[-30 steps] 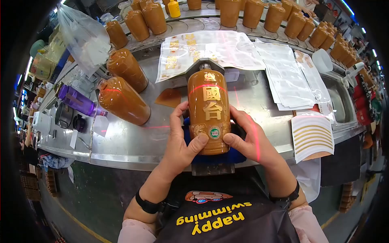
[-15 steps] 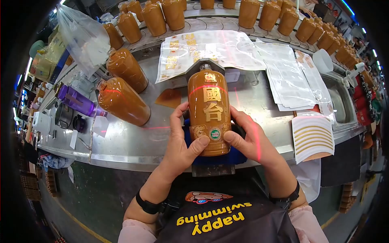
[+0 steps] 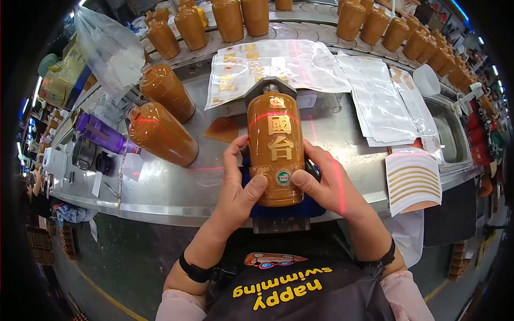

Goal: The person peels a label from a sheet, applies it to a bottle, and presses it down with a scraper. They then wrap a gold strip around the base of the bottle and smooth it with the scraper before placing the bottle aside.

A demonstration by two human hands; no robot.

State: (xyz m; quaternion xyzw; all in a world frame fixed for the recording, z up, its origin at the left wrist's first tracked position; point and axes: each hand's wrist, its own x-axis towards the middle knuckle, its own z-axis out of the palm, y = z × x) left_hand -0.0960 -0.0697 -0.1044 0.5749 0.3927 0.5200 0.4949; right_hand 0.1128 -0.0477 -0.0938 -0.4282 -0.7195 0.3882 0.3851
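One brown bottle (image 3: pixel 275 147) lies between two hands at six o'clock. Two more bottles (image 3: pixel 160 134) lie at nine o'clock. One purple bottle (image 3: pixel 101 132) lies beside them.

Brown glazed bottle (image 3: pixel 276 144) with gold characters lies lengthwise, neck pointing away.

A bottling plant's labelling station: rows of identical brown glazed ceramic bottles (image 3: pixel 369 24) ride a curved steel conveyor (image 3: pixel 267 32) at the far side, while clear sheets of gold character decals (image 3: pixel 257 64) and a sheet of gold strip stickers (image 3: pixel 412 179) lie on the stainless-steel workbench (image 3: pixel 176 187), crossed by red laser alignment lines (image 3: pixel 337 182).
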